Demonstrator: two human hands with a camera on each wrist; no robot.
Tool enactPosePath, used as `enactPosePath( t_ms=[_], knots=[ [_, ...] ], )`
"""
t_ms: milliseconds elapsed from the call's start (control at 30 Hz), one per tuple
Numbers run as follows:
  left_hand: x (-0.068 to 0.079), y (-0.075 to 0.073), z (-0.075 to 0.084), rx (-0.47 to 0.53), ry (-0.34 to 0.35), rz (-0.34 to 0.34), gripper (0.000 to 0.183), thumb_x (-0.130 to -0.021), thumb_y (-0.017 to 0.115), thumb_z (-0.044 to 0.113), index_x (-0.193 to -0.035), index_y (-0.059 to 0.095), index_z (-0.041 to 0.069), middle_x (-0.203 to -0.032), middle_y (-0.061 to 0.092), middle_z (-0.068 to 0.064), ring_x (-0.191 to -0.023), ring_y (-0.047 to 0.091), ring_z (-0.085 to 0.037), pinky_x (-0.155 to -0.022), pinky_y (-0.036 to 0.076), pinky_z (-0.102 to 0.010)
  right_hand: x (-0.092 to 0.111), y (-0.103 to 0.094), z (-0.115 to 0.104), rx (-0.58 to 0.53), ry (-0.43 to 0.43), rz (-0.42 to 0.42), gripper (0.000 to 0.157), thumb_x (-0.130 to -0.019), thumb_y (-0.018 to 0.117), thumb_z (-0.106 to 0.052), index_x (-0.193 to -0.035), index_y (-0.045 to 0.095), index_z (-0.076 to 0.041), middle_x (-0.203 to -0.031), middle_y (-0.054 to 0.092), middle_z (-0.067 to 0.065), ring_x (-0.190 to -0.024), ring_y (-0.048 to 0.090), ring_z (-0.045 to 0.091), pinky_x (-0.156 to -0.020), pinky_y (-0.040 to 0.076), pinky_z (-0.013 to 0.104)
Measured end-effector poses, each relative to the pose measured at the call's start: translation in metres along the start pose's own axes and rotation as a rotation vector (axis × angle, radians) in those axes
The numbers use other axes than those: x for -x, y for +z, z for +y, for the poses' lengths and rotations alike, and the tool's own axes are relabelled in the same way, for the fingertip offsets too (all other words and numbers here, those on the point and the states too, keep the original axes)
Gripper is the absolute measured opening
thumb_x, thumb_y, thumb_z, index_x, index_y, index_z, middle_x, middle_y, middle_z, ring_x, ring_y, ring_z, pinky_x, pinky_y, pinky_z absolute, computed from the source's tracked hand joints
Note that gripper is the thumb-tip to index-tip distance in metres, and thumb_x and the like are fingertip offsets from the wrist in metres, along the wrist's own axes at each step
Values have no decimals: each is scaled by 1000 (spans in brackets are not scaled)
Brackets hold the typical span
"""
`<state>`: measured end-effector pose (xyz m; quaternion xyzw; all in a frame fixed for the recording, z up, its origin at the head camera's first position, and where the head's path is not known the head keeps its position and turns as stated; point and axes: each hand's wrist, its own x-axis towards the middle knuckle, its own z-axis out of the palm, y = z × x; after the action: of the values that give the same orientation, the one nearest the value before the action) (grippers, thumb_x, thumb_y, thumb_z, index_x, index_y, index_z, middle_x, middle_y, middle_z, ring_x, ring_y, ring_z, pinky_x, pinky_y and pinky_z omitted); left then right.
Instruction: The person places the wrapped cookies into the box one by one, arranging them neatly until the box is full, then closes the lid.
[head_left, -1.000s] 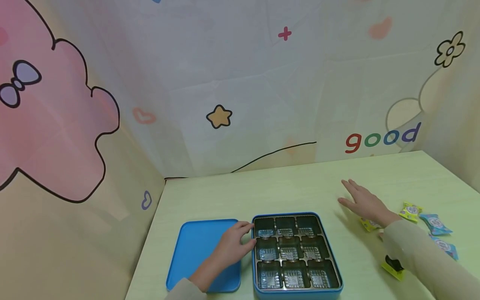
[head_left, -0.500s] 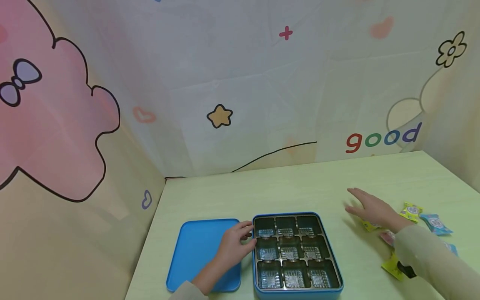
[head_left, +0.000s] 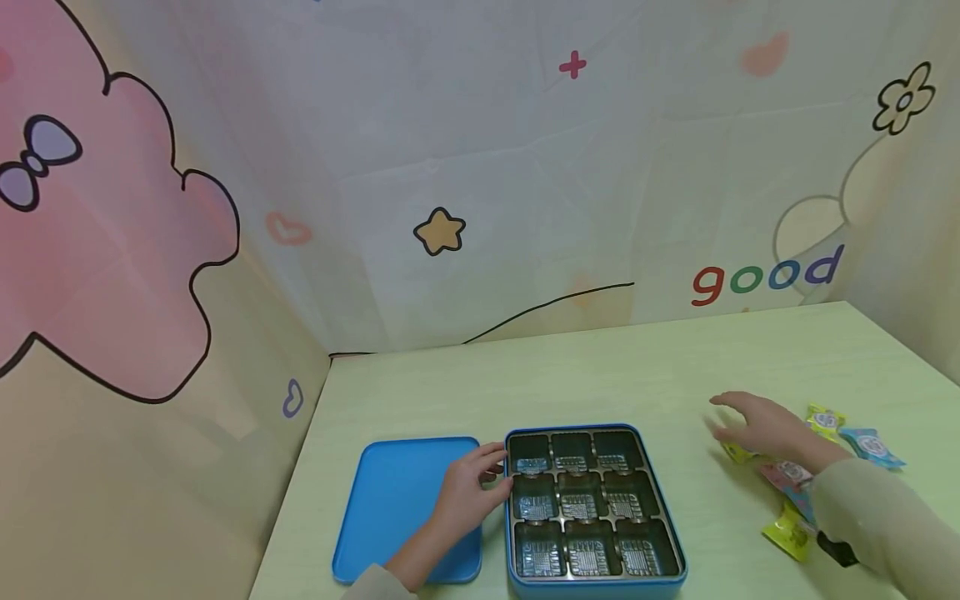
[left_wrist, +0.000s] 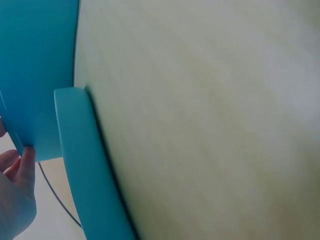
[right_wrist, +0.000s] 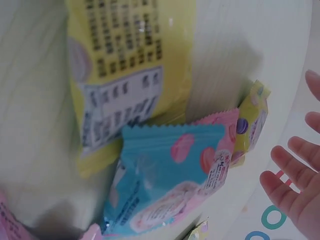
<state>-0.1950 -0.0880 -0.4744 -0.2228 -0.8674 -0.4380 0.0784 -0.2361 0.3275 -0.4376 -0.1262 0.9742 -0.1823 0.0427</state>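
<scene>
A blue tin box [head_left: 596, 590] holds a dark plastic insert [head_left: 573, 500] divided into several square compartments. My left hand [head_left: 467, 490] touches the tin's left rim with its fingertips and thumb; the left wrist view shows the hand [left_wrist: 17, 190] at the tin's blue side [left_wrist: 35, 75]. My right hand [head_left: 768, 429] hovers with spread fingers above several small wrapped candies. Under and around it lie a yellow candy [head_left: 738, 452], a pink candy [head_left: 786, 475] and a blue candy [head_left: 872, 448]. In the right wrist view the hand [right_wrist: 300, 185] appears beside a blue candy [right_wrist: 165, 185].
A blue lid [head_left: 401, 500] lies left of the tin, partly behind the left forearm. More yellow candies [head_left: 789, 532] lie near the right sleeve [head_left: 881, 512]. A patterned cloth [head_left: 525, 208] hangs behind the pale green table [head_left: 585, 375].
My right hand has drawn back to the right and toward me, its fingers bending downward over the candies. The left hand stays at the tin's rim.
</scene>
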Motion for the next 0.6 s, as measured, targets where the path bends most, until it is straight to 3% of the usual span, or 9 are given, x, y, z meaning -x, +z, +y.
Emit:
enactPosePath(
  t_ms=[267,600],
  knots=[
    [0,1,3,118,-113,-16,37,-79,62,12,-114,59,0,-120,54,-10,-87,62,-19,-70,51,-13,6,-2,4,-17,-12,-8,54,-78,64,-24,-120,48,6,-122,44,33,-110,39,50,-87,36,60],
    [1,1,5,220,-152,-17,38,-79,61,8,-115,56,-3,-123,51,-14,-89,59,-21,-72,52,-17,12,-1,14,-80,-3,-53,57,-77,64,-22,-122,46,8,-122,42,34,-108,41,51,-80,42,57]
  ],
)
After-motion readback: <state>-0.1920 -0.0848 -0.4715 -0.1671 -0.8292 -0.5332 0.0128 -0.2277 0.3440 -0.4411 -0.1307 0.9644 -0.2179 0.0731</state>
